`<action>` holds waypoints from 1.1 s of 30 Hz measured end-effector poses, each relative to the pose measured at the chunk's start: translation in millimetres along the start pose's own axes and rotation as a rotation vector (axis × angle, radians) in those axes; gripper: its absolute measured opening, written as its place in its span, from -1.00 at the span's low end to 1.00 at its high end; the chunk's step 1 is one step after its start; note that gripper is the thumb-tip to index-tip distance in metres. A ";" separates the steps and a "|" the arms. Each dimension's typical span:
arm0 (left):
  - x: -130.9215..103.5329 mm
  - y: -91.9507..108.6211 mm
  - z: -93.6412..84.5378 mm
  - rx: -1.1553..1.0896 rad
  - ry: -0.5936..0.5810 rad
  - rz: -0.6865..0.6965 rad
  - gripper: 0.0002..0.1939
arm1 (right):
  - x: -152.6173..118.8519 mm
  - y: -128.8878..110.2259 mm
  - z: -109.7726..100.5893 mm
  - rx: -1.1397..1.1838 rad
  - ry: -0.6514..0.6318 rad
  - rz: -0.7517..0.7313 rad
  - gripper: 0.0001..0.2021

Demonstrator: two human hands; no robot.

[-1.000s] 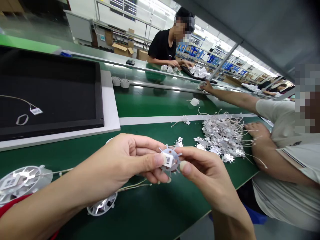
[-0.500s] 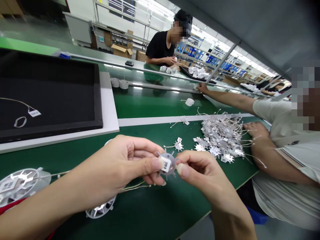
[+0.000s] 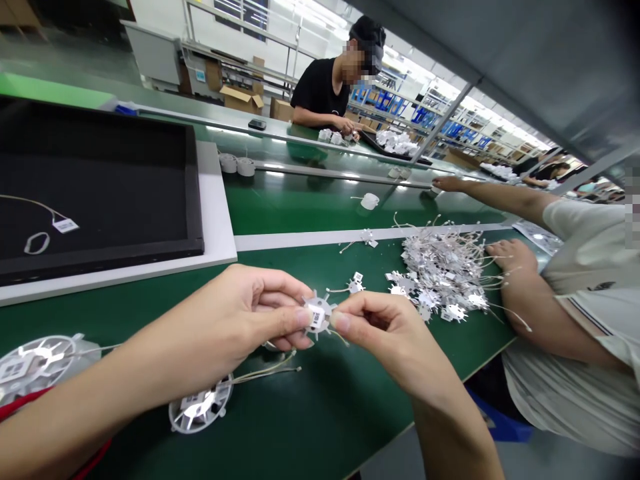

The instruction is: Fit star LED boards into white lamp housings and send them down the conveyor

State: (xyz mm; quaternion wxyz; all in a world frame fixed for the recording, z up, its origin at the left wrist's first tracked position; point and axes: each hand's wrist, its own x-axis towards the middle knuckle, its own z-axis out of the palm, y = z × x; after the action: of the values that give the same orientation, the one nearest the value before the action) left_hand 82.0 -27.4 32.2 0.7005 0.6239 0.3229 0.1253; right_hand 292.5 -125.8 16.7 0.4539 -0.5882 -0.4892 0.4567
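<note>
Between my hands is a small silvery star-shaped part (image 3: pixel 319 315) with short spokes and a white printed label. My left hand (image 3: pixel 250 310) pinches it from the left, thumb beside the label. From the right, my right hand (image 3: pixel 380 327) pinches its edge between thumb and fingertips. Thin wires show just below the part. Under my left wrist, a round white frame (image 3: pixel 200 407) with metal spokes lies on the green table (image 3: pixel 300 427), with wires running right from it. A larger round frame (image 3: pixel 37 367) sits at the far left, partly hidden by my forearm.
A heap of wired star-shaped parts (image 3: pixel 445 267) lies at the right, beside a person's arm (image 3: pixel 550 307). A black tray (image 3: pixel 197 193) stands at the left. Across the belt (image 3: pixel 300 210) with white rings, another person (image 3: pixel 323 93) works.
Both my hands have moved slightly left with the star-shaped part. The neighbouring person's outstretched hand has shifted right along the belt's far side.
</note>
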 end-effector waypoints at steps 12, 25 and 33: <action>0.4 4.8 -3.8 0.060 -0.043 -0.049 -0.51 | 4.6 4.3 2.6 0.006 -0.046 -0.015 -0.61; -3.3 6.1 -4.4 -0.111 -0.167 -0.045 -0.81 | 0.6 2.4 9.4 -0.003 0.002 -0.142 -0.64; -3.0 8.2 -5.3 -0.101 -0.126 -0.006 -0.86 | -2.6 0.4 10.7 -0.041 0.048 -0.152 -0.66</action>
State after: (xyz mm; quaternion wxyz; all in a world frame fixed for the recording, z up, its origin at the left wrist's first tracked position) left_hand 78.4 -23.3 40.8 0.7505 0.5934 0.2732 0.1000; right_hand 281.7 -127.5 14.7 0.4868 -0.5694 -0.5306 0.3966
